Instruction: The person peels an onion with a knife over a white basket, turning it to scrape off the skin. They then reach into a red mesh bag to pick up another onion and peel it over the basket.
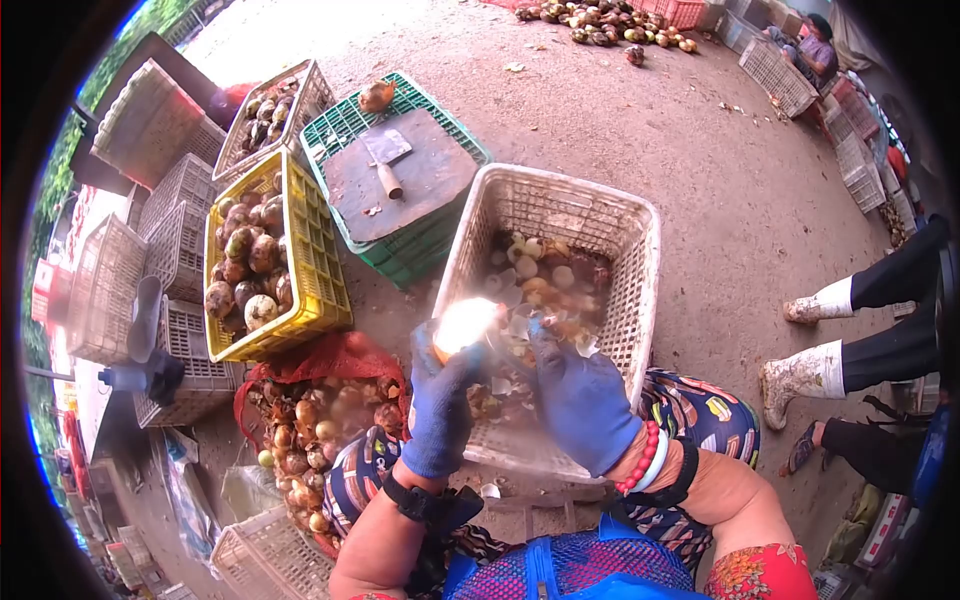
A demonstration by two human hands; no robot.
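Observation:
Both hands wear blue gloves and are over the near part of a white plastic crate [645,290]. My left hand [440,400] is wrapped round a pale round onion [466,327], whose surface is washed out by glare. To its right, my right hand [585,400] has its fingers pressed together near some thin peel; what they hold, if anything, is too blurred to make out. Inside the crate, below the hands, lie onion skins and cut pieces [535,285].
Left of the crate, a cleaver [385,165] lies on a board [435,165] over a green crate [420,250]. A yellow crate [325,260] holds onions, and a red net sack [340,355] of onions is nearer. People's legs [880,360] stand at right; another person [815,55] sits far back.

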